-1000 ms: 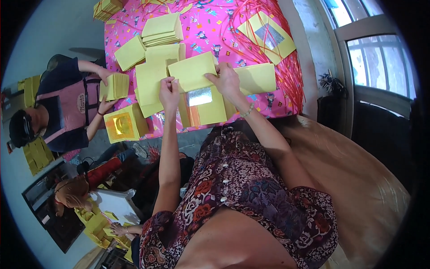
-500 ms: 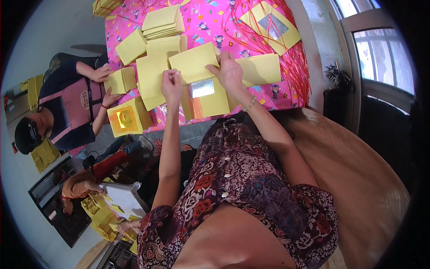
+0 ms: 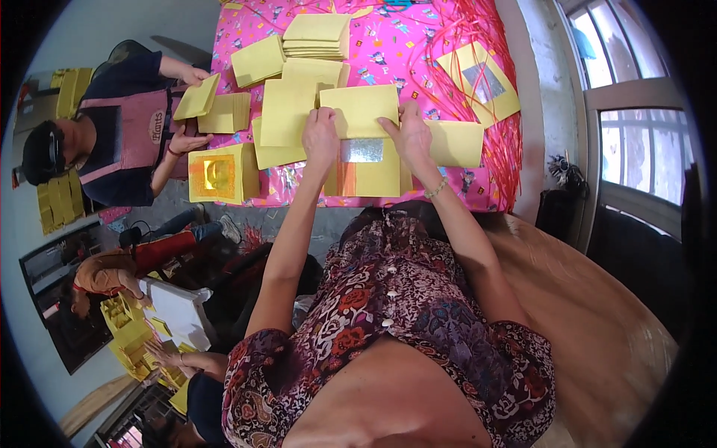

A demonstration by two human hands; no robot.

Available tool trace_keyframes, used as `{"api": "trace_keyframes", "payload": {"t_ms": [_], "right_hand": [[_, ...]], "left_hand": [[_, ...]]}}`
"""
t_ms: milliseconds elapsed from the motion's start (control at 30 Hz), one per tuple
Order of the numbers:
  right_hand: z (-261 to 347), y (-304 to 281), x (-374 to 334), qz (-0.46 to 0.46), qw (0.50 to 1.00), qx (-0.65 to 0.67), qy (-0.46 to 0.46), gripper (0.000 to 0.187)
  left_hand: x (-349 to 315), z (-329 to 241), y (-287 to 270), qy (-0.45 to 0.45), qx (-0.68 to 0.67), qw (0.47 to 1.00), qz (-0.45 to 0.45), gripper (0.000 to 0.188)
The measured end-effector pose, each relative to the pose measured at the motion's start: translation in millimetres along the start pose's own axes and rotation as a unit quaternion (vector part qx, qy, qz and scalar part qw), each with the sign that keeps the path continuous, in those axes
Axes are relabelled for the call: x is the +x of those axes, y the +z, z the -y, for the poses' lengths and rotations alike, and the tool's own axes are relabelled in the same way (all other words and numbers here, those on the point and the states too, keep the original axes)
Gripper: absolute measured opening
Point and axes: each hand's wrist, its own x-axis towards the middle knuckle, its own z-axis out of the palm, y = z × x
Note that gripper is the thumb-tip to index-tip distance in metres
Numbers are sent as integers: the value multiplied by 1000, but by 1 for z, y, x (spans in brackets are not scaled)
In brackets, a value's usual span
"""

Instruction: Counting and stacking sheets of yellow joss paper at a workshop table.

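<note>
A folded-looking yellow paper [image 3: 359, 110] is held over the pink table between my hands. My left hand [image 3: 321, 138] is closed on its lower left corner. At the lower right corner, my right hand [image 3: 409, 136] grips the same paper with thumb and fingers. Just beneath it lies a yellow paper with a silver foil patch [image 3: 361, 151] and an orange band, partly covered by the held paper. Another yellow paper [image 3: 455, 143] lies flat beside my right hand, and more yellow papers [image 3: 287, 112] lie left of my left hand.
Stacked yellow papers [image 3: 317, 33] and red strings [image 3: 485, 22] lie on the pink patterned tablecloth [image 3: 388, 56]. A yellow block with a gold square [image 3: 215, 178] sits at the left edge. A co-worker [image 3: 112, 127] there handles yellow papers. Other people work at the lower left.
My left hand has closed on the held paper's lower left corner, and my right hand has shifted to its right end. The co-worker has lifted some yellow papers off a stack. The view has shifted.
</note>
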Motion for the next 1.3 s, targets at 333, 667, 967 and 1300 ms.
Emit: {"api": "trace_keyframes", "payload": {"t_ms": [333,667,967,1300], "right_hand": [[1,-4,2,4,1000,-21,-13,48],[2,-12,-2,-167,956,-86,-224,47],[-4,-6,-6,13,943,-124,-307,21],[-6,-8,-7,10,954,-57,-295,18]], "left_hand": [[-10,-24,4,66,146,986,44,39],[-19,-25,25,65,213,975,16,36],[-23,-25,31,64,179,982,11,34],[-22,-26,8,63,94,993,36,52]]}}
